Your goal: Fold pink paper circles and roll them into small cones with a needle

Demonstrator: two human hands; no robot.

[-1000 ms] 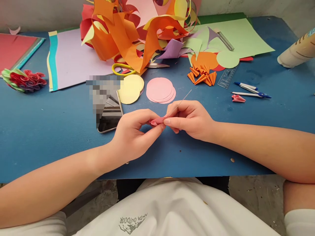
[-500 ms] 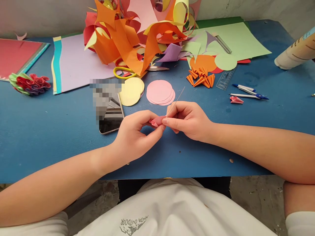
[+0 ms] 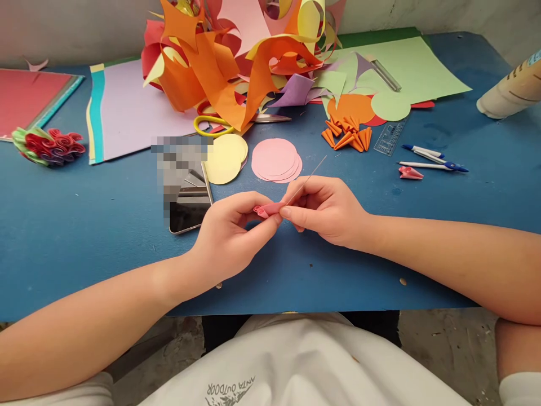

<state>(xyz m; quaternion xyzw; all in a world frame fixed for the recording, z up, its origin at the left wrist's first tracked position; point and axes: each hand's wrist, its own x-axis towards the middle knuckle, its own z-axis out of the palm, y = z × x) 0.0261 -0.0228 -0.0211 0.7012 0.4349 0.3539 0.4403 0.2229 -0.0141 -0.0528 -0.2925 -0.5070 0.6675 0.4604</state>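
My left hand [image 3: 230,237] is closed around a small pink rolled-paper piece [image 3: 270,209], pinched between thumb and fingers, its curled end facing left. My right hand [image 3: 327,208] meets it at the right end, thumb and fingers pressed together. From that pinch a thin needle-like rod [image 3: 311,175] slants up and to the right. Its lower end is hidden at the paper and fingertips. Just beyond the hands lie a stack of pink paper circles [image 3: 274,159] and some yellow paper circles [image 3: 224,163]. A phone [image 3: 186,217] rests beside the left hand.
Paper scraps [image 3: 228,62] heap up at the back, with yellow-handled scissors [image 3: 211,125] below. Orange paper cones [image 3: 349,134], a clear ruler [image 3: 389,136], pens [image 3: 431,163] and a pink folded piece [image 3: 409,173] lie right. A paper flower bunch [image 3: 48,146] sits left; a bottle [image 3: 507,93] stands far right.
The rod leans further to the right than before. The pink paper has turned slightly in the fingers, and both hands keep their pinch. The whole view has shifted a little.
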